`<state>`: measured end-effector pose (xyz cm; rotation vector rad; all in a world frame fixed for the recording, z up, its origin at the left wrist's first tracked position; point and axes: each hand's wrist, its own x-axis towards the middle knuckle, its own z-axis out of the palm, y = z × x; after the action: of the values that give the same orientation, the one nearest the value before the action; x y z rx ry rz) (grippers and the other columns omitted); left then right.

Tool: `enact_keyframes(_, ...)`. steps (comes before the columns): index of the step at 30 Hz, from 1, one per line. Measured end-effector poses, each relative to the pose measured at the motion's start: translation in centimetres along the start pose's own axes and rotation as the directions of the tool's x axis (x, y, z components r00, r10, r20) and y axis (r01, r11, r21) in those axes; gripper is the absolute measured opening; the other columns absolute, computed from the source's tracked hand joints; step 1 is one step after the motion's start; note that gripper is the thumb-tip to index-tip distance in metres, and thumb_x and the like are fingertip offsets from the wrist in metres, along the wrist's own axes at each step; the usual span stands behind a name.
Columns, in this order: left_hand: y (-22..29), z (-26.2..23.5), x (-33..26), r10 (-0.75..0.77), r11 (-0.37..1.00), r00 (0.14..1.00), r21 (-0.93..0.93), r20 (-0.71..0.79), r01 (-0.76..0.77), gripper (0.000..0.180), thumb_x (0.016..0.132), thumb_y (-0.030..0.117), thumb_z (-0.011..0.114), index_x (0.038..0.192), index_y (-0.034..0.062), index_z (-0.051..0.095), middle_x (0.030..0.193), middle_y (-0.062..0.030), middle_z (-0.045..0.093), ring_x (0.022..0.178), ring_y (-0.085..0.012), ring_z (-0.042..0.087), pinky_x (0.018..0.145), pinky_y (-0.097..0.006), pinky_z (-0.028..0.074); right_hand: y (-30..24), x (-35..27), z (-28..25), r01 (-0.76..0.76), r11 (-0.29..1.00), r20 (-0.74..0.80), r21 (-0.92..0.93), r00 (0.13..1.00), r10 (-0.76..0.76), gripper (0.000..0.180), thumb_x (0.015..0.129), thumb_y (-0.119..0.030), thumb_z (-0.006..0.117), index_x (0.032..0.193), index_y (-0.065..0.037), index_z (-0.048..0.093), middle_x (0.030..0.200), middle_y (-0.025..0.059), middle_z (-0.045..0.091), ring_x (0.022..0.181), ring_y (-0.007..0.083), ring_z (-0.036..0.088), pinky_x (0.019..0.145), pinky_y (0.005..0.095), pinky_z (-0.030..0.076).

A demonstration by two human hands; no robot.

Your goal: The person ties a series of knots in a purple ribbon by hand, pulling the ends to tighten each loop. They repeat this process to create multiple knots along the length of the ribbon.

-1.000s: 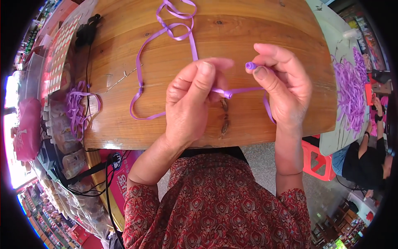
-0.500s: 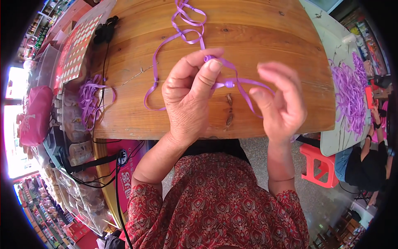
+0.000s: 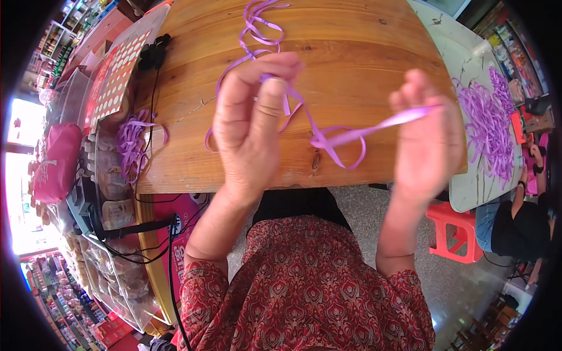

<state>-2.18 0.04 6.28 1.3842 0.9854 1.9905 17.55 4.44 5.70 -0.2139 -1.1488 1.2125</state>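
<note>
A long purple ribbon (image 3: 345,138) runs between both hands above the wooden table (image 3: 351,52), with a knot or fold near its middle. My left hand (image 3: 249,126) pinches one part of the ribbon near the fingertips. My right hand (image 3: 427,146) pinches the other end, pulled taut to the right. The rest of the ribbon trails in loops (image 3: 257,29) across the table toward its far edge.
A bundle of purple ribbon (image 3: 132,143) lies at the table's left edge by a black cable (image 3: 153,58). A heap of purple ribbon pieces (image 3: 489,126) covers a white table at right. A red stool (image 3: 456,234) and another person (image 3: 521,225) are at lower right.
Both hands have risen and moved apart, stretching the ribbon between them. The right hand swung out to the right; the ribbon loop by the knot has tightened.
</note>
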Motion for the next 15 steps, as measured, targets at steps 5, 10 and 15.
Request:
enact_keyframes(5,1.6,-1.3,0.9,-0.183,0.959,0.98,-0.204,0.074,0.195,0.019,0.096,0.007,0.047,0.111,-0.0014,0.056,0.09,-0.0058,0.059,0.078,-0.0144,0.058,0.079,-0.027,0.049,-6.4,2.1,-4.4,0.111,0.973,-0.079,0.204,0.992,-0.097,0.024,0.095,-0.006,0.046,0.115,0.003,0.057,0.106,0.021,0.061,0.086,0.0237,0.06,0.083,0.0453,0.049)
enact_keyframes(10,2.9,-0.6,-0.4,-0.276,0.949,0.939,0.211,0.203,0.233,0.021,0.094,0.003,0.05,0.113,0.0004,0.059,0.091,-0.0026,0.058,0.079,-0.0111,0.055,0.073,-0.023,0.046,-3.5,0.5,-0.1,0.184,0.765,-0.025,-0.617,0.967,-0.252,0.029,0.088,0.004,0.053,0.116,0.004,0.059,0.1,0.0136,0.063,0.085,0.0199,0.06,0.076,0.0285,0.05)
enact_keyframes(15,1.6,0.5,-1.6,-0.335,0.936,0.921,0.179,0.199,0.302,0.019,0.088,-0.002,0.058,0.107,-0.0007,0.062,0.084,-0.002,0.06,0.081,-0.0106,0.055,0.074,-0.023,0.045,-0.5,-0.8,2.2,0.316,0.567,0.355,-0.761,0.934,-0.043,0.029,0.078,0.008,0.062,0.107,0.003,0.066,0.087,0.009,0.061,0.077,0.0135,0.058,0.068,0.0236,0.045)
